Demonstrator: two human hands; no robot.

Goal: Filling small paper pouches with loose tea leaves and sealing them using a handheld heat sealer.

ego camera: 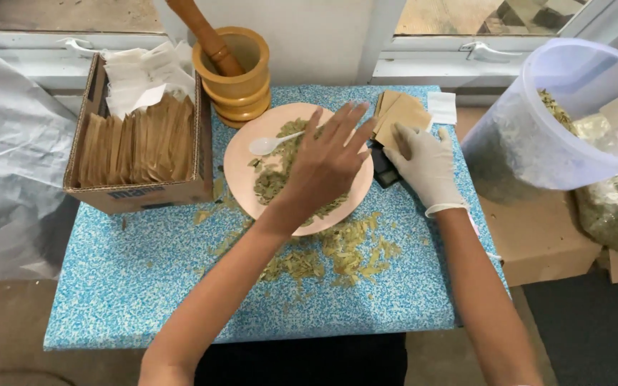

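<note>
Cardboard box [137, 154] of brown sachets stands far left. Next, the bare left hand [327, 161] hovers flat, fingers spread and holding nothing, over the pink plate [241, 171] of dried leaves. Just right, the gloved right hand [423, 163] pinches 1 brown paper sachet [400, 114], nearer than the left.

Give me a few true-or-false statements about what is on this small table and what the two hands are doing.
1. The right hand wears a white glove. True.
2. The left hand is gloved too. False: it is bare, spread over the pink plate.
3. A plastic spoon lies on the plate. True.
4. The wooden mortar holds no pestle. False: a pestle stands in it.
5. The cardboard box holds brown paper sachets. True.
</note>
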